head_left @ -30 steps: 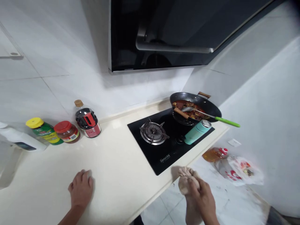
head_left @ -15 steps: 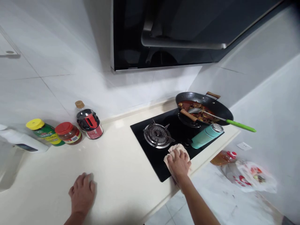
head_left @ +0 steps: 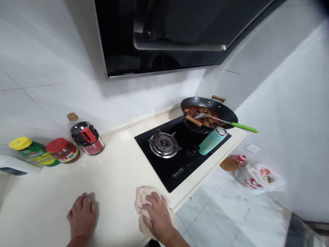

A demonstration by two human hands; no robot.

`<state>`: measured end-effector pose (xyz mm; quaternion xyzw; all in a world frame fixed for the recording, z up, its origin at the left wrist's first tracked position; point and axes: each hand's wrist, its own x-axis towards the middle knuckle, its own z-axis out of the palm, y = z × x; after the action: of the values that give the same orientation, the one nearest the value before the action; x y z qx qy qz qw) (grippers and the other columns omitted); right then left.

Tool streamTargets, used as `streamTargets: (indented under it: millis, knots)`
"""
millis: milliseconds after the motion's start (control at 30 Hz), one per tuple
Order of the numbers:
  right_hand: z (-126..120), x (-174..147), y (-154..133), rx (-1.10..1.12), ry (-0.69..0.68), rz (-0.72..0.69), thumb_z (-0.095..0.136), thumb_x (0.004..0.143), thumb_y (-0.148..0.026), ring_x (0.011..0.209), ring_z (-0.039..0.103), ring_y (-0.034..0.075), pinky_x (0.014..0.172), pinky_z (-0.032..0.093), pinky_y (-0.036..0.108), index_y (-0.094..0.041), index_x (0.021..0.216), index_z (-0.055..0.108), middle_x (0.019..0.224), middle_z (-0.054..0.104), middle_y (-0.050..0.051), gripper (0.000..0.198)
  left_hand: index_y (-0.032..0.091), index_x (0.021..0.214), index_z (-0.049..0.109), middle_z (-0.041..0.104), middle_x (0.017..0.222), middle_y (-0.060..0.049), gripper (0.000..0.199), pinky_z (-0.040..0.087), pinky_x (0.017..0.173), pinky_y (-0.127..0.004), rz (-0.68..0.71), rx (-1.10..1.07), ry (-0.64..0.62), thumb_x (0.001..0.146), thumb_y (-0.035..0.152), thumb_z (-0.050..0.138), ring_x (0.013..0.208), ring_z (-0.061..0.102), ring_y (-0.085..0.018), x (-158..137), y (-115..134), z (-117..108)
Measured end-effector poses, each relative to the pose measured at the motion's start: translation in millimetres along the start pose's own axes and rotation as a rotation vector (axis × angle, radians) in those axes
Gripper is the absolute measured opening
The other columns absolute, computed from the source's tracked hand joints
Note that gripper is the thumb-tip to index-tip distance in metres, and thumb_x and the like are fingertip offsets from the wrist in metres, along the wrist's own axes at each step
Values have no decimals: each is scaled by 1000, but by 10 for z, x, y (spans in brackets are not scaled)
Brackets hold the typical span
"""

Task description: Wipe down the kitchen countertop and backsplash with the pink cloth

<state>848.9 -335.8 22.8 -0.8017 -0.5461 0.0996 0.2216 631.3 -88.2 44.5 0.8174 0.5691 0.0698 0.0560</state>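
Observation:
A crumpled pale pink cloth (head_left: 144, 197) lies on the cream countertop, just left of the hob's near corner. My right hand (head_left: 156, 212) presses down on it, fingers curled over the fabric. Further left, my left hand (head_left: 82, 216) rests on the counter with its fingers curled in and nothing visible in them. Beyond the cloth is the black glass hob (head_left: 189, 168), with a bare gas burner (head_left: 164, 144) on its left side. A mint-green flask (head_left: 209, 142) lies tilted near the hob's front edge, beside a black knob (head_left: 194, 150).
A wok (head_left: 226, 113) of reddish food holds a spatula with a green handle (head_left: 244, 127). Along the wall stand a dark sauce bottle (head_left: 88, 137), red-lidded jar (head_left: 63, 151), yellow-capped bottle (head_left: 36, 152) and white bottle (head_left: 19, 166). A range hood (head_left: 164, 37) overhangs; an oil jug (head_left: 232, 162) and plastic bag (head_left: 259, 178) sit below.
My right hand has drawn the cloth off the hob's front left corner, leftward and toward me onto the countertop. My left hand stays on the counter. The view has turned slightly right.

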Motion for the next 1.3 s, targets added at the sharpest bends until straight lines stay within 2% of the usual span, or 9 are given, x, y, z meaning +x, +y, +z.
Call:
streamTargets:
  millis: [133,300,533,667,767,900,1067,1200,1300]
  knots:
    - [-218,-315,602,-136,224,172,56,90,-24,129,43,34,106,38,55,-24,111,65,130,58,10,23,18,132,59,49,150,-17,48,33,112,-56,-2,1,-9,99,37,30,140,42,-33,-5,21,-7]
    - [-427,-361,1084,-134,235,94,52,90,-27,123,46,31,102,40,49,-24,108,65,125,58,9,23,20,128,59,51,147,-15,43,33,112,-53,-3,8,16,98,36,33,139,43,-30,-12,30,-9]
    - [-917,-100,1966,-233,282,727,44,93,-39,123,45,32,100,42,50,-24,117,64,133,54,10,34,21,129,57,50,148,-16,43,32,112,-55,-1,6,20,97,37,34,139,43,-31,10,9,21]
    - [-1273,226,2484,-241,366,988,35,97,-43,128,40,39,100,40,62,-18,132,55,140,47,18,48,18,130,58,50,148,-17,47,31,113,-56,10,7,10,99,38,29,140,41,-33,15,24,41]
    - [-1318,345,2577,-235,427,1104,33,98,-46,134,34,42,101,38,67,-18,143,45,149,37,20,55,17,130,58,50,148,-17,48,31,113,-55,13,28,23,99,38,28,140,41,-32,10,30,53]
    - [-1018,284,2153,-267,431,1049,34,99,-44,144,21,41,107,33,69,-24,141,49,157,30,14,49,16,129,59,51,146,-18,45,34,110,-54,35,56,54,100,35,30,139,43,-32,-1,3,98]
    - [-300,-100,1014,-411,475,722,35,99,-41,142,26,42,104,34,71,-14,139,50,149,41,22,50,14,124,62,55,142,-20,41,36,106,-55,100,51,120,99,32,36,136,45,-34,-14,-70,184]
    - [236,-376,40,-383,254,431,40,97,-35,140,30,45,101,37,72,-17,127,61,146,47,21,41,13,123,63,57,138,-21,38,37,106,-55,129,34,160,97,27,40,134,46,-34,-34,-102,227]
    - [438,-364,-475,-239,116,217,50,91,-25,141,32,42,102,38,68,-22,128,63,146,49,15,39,11,124,63,58,138,-23,39,37,105,-56,153,-2,176,97,25,39,134,47,-37,-55,-105,236]
